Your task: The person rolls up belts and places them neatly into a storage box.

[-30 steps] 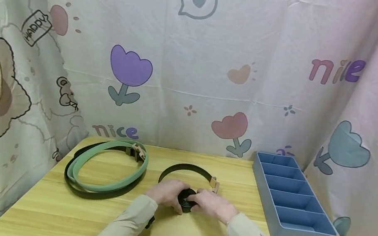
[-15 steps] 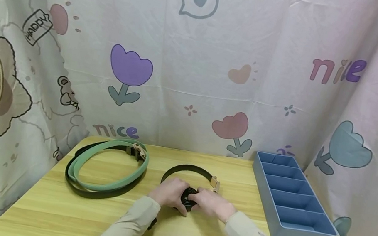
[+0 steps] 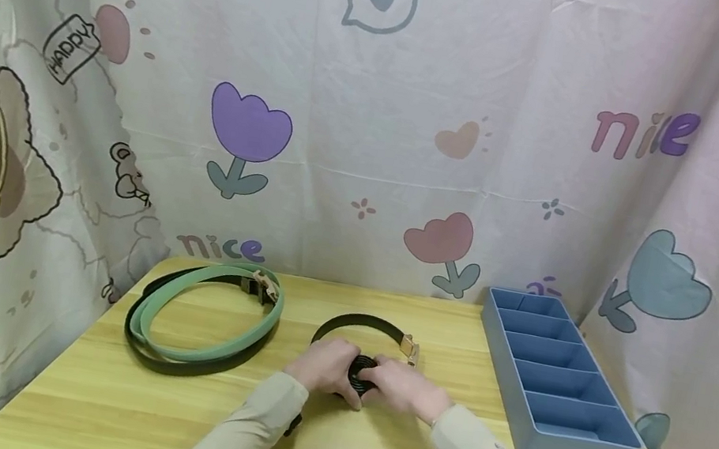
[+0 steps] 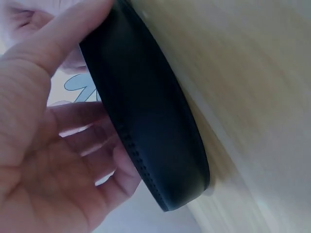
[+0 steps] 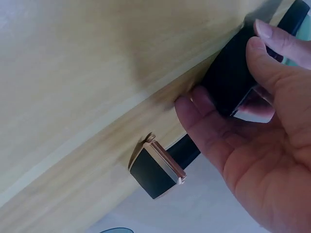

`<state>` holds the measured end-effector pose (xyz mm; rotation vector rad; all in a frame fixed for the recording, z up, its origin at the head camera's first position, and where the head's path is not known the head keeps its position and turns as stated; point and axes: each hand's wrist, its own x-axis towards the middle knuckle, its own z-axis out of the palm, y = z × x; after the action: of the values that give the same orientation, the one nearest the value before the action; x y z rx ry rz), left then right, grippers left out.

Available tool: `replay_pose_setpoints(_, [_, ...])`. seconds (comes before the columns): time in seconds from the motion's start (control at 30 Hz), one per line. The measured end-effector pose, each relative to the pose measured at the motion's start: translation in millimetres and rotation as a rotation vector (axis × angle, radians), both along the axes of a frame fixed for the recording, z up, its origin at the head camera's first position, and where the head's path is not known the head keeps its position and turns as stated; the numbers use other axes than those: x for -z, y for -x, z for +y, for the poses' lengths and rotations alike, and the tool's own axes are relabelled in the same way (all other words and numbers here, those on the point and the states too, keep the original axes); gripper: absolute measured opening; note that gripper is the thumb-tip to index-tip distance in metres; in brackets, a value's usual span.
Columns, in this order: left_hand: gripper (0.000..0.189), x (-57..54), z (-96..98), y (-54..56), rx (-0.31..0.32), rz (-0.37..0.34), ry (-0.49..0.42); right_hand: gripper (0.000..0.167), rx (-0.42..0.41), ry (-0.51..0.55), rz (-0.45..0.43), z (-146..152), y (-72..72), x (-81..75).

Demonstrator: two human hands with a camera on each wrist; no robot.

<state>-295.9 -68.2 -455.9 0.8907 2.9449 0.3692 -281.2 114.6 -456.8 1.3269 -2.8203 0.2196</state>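
Note:
A black belt (image 3: 360, 320) stands on edge on the wooden table, one end wound into a tight coil (image 3: 360, 373). My left hand (image 3: 325, 367) holds the coil from the left, thumb along its near side, as the left wrist view shows on the smooth stitched strap (image 4: 146, 107). From the right, my right hand (image 3: 406, 389) grips the same coil, with fingertips at its centre in the head view. The unwound length arcs behind the hands to a gold-toned buckle (image 5: 154, 167) with a dark face, just beyond the right hand. Part of the coil is hidden by the fingers.
On the left of the table lie a green belt (image 3: 152, 312) and another dark belt (image 3: 182, 368), looped together with their buckles at the back. A blue-grey box (image 3: 523, 422) with several compartments stands at the right. A printed curtain (image 3: 367, 97) hangs behind.
Both hands still hold the coil. The left hand and the coil have shifted slightly right, and the left end of the unwound arc has moved in a little.

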Motion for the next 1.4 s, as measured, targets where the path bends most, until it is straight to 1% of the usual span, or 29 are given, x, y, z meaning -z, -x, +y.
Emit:
replay_pose_setpoints(0.13, [0.051,-0.5,0.2,2.1,0.069,-0.037,0.014,0.012,-0.015,-0.003,-0.017,1.4,1.9,-1.3])
replay_pose_setpoints(0.2, [0.051,-0.8,0.1,2.4,0.076,-0.049,0.023,0.014,-0.012,-0.006,-0.026,1.9,2.3,-1.5])
replay_pose_setpoints(0.27, [0.048,-1.4,0.3,1.9,0.054,-0.044,0.03,0.013,-0.005,-0.005,-0.025,1.8,2.0,-1.2])
replay_pose_setpoints(0.4, [0.045,-1.5,1.9,0.7,-0.007,0.014,0.055,0.008,0.007,0.025,-0.013,0.4,0.9,0.9])
replay_pose_setpoints(0.5, [0.046,-1.8,5.0,0.3,-0.035,0.031,0.067,0.006,0.006,0.048,-0.01,0.1,0.2,1.1])
replay_pose_setpoints(0.57, [0.046,-2.8,5.1,-1.0,-0.039,0.006,0.067,0.007,0.002,0.049,-0.014,-0.6,-0.3,0.3])
replay_pose_setpoints(0.7, [0.053,-5.6,-0.7,-3.1,0.0,-0.044,0.046,0.012,-0.003,0.035,-0.03,-3.3,0.2,-2.1])
replay_pose_setpoints(0.77, [0.055,-7.0,-2.7,-3.2,0.01,-0.049,0.043,0.013,0.001,0.029,-0.036,-4.0,0.9,-3.0])
replay_pose_setpoints(0.8, [0.055,-7.2,-3.1,-3.0,0.009,-0.045,0.042,0.014,0.005,0.028,-0.035,-3.9,1.1,-3.4])
replay_pose_setpoints(0.9, [0.045,-6.3,-0.5,-2.1,-0.024,-0.004,0.052,0.013,0.014,0.038,-0.028,-2.8,1.1,-3.8])
replay_pose_setpoints(1.03, [0.042,-2.3,2.0,-1.6,-0.047,0.044,0.047,0.01,0.01,0.062,-0.025,-2.5,0.6,-3.4])
replay_pose_setpoints(1.1, [0.043,-1.8,1.9,-1.8,-0.033,0.034,0.033,0.009,0.001,0.059,-0.027,-2.6,1.2,-2.7])
replay_pose_setpoints(1.3, [0.053,-3.7,-1.8,-0.4,0.059,-0.033,0.033,0.013,-0.04,0.012,-0.043,-1.6,5.6,-3.4])
replay_pose_setpoints(1.4, [0.051,-4.1,-2.7,0.6,0.064,-0.037,0.036,0.014,-0.043,0.016,-0.058,-0.5,6.3,-4.3])
